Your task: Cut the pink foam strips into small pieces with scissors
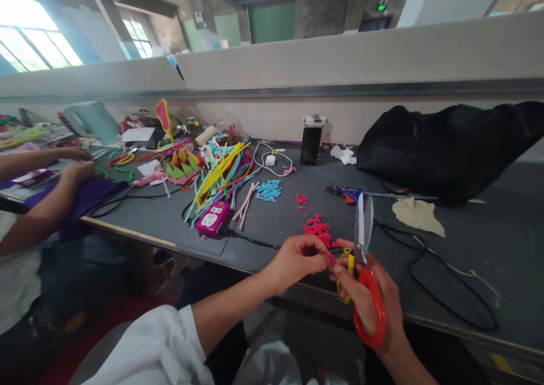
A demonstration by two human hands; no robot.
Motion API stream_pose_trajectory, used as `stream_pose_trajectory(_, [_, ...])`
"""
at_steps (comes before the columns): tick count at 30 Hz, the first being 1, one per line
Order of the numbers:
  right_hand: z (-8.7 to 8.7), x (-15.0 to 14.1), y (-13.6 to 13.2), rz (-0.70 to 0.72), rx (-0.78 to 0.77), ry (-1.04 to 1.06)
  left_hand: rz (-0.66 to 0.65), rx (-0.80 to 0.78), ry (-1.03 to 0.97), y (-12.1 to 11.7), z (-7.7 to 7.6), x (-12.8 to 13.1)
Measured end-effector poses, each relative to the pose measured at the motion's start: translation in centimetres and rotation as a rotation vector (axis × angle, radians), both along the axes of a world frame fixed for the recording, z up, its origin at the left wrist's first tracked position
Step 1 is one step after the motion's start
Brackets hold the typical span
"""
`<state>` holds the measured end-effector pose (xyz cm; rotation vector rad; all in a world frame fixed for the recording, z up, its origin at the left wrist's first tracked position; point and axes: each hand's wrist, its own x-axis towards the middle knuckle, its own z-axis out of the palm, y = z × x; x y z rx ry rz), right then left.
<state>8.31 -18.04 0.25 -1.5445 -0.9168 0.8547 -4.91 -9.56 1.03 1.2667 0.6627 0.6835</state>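
My left hand [302,262] pinches a small red fuzzy piece [331,259], probably cut pipe cleaner, between thumb and forefinger. My right hand [385,294] holds a pair of scissors [374,311] with red and yellow handles. The blades point up and away from me, and the scissors hang around the fingers. My right thumb and fingertips meet the red piece too, close to my left fingertips. Just beyond the hands lies a pile of short red pieces [318,230], with a smaller red cluster [301,200] behind it.
Blue pieces [268,190], long coloured pipe cleaners [219,175] and a magenta power box [213,219] are on the left. A glue gun [345,192], cloth scrap [419,216], black cable [414,266] and black bag [442,149] lie right. A bottle [312,141] stands behind. A co-worker's hands [79,166] are far left.
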Motion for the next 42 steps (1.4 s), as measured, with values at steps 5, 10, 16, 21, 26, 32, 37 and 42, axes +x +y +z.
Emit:
stream_pose_trajectory(5, [-0.6,0.5,0.1,-0.055,0.025,0.037,0.117,-0.034,-0.088,0.6,0.4,-0.1])
stream_pose_trajectory(10, [-0.7,0.5,0.0,0.000,0.004,0.097,0.059,-0.144,-0.158,1.1,0.5,-0.4])
stream_pose_trajectory(16, [-1.0,0.1,-0.2,0.029,-0.003,0.156,0.220,0.102,-0.032,3.9,0.4,-1.8])
stream_pose_trajectory(21, [-1.4,0.4,0.0,0.031,-0.013,0.147,0.176,0.266,0.061,4.3,-0.2,-2.1])
stream_pose_trajectory(26, [-1.1,0.4,0.1,0.026,-0.042,0.152,-0.095,0.925,0.151,2.2,0.3,-2.0])
stream_pose_trajectory(32, [-1.0,0.2,0.0,0.112,-0.010,0.188,-0.256,1.234,0.306,1.4,0.3,-2.1])
stream_pose_trajectory(37, [-1.2,0.1,-0.2,0.122,-0.028,0.141,-0.308,1.247,0.312,1.4,0.5,-2.0])
stream_pose_trajectory(42, [-0.9,-0.1,-0.3,0.111,-0.026,0.227,-0.235,1.153,0.435,2.2,0.4,-2.1])
